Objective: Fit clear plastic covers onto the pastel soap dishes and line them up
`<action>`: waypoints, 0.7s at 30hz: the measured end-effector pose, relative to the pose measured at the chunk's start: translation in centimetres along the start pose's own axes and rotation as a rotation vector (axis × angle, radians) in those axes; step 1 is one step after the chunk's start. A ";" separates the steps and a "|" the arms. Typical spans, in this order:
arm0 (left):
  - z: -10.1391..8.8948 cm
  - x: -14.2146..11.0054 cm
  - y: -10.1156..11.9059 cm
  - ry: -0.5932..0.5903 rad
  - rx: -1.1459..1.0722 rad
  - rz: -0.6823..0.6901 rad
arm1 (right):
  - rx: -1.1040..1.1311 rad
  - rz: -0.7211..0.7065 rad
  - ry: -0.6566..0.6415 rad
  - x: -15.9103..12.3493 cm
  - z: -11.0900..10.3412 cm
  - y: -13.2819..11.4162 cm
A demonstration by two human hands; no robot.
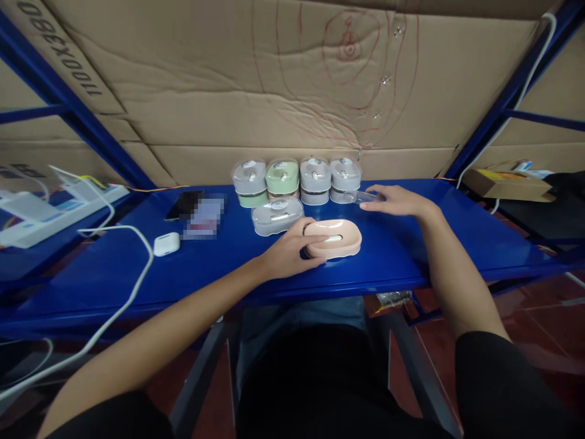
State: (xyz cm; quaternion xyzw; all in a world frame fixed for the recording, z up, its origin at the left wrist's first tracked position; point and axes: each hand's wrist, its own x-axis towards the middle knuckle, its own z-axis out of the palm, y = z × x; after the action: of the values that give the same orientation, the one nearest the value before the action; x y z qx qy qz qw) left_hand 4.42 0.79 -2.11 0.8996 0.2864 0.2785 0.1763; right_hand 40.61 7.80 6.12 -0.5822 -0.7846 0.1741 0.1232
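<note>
Blue steel shelf (114, 274) is carrying a row of lidded plastic soap boxes (282, 177) against cardboard backing (228, 79). Pink oval soap box (336, 241) is sitting front and centre, its long axis running left to right across the shelf. Left grip (287, 250) is clasping its left end from above, left forearm (173, 311) reaching in low from the lower left. Right grip (397, 202) is lying open, further back and to the right, fingertips extending beside a clear plastic strip (351, 196).
</note>
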 end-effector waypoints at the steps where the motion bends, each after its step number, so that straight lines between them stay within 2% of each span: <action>1: 0.0 0.0 -0.1 0.006 0.001 0.008 | -0.025 0.024 -0.004 0.2 0.1 0.3; 12: 0.1 0.4 0.0 0.044 0.014 -0.042 | -0.061 0.036 -0.041 1.1 1.2 0.3; 14: -0.3 0.3 0.2 0.113 0.028 -0.047 | -0.063 0.020 -0.044 1.1 1.2 0.5; 21: -2.7 -0.8 -0.5 0.499 0.220 -0.072 | -0.160 -0.004 -0.118 1.8 1.6 1.7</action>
State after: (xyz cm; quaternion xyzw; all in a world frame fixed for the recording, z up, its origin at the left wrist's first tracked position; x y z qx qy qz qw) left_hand 2.05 1.17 -0.55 0.8063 0.3812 0.4522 0.0112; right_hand 40.91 9.76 3.99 -0.5772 -0.8032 0.1445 0.0301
